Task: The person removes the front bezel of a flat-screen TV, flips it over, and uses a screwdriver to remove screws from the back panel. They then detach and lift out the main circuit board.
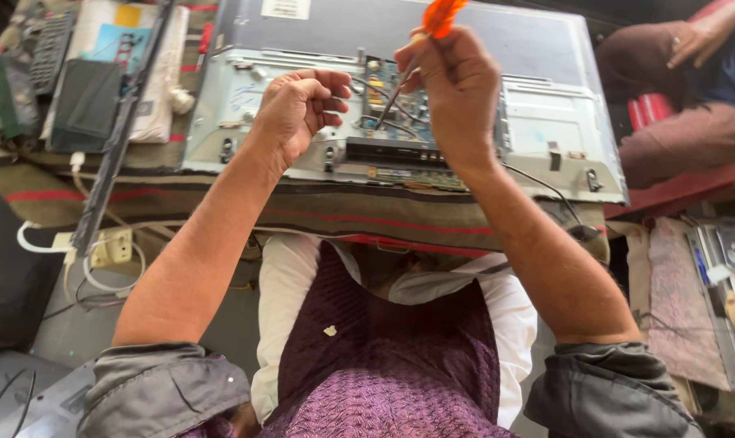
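A flat metal panel (546, 122), the opened back of a screen, lies on a striped cloth before me, with a green circuit board (383, 93) at its middle. My right hand (456, 89) grips an orange-handled screwdriver (440, 16); its thin shaft slants down to the circuit board. My left hand (298, 109) is curled in a loose fist over the panel just left of the board, fingers bent close to thin wires there. Whether it pinches anything is hidden.
A power strip (112, 246) with white cables lies at the left below a long black bar (120, 130). Dark devices and papers (100, 73) crowd the far left. Another person sits at the right, a hand (696, 40) on a knee. Books and clutter (724, 268) stand at right.
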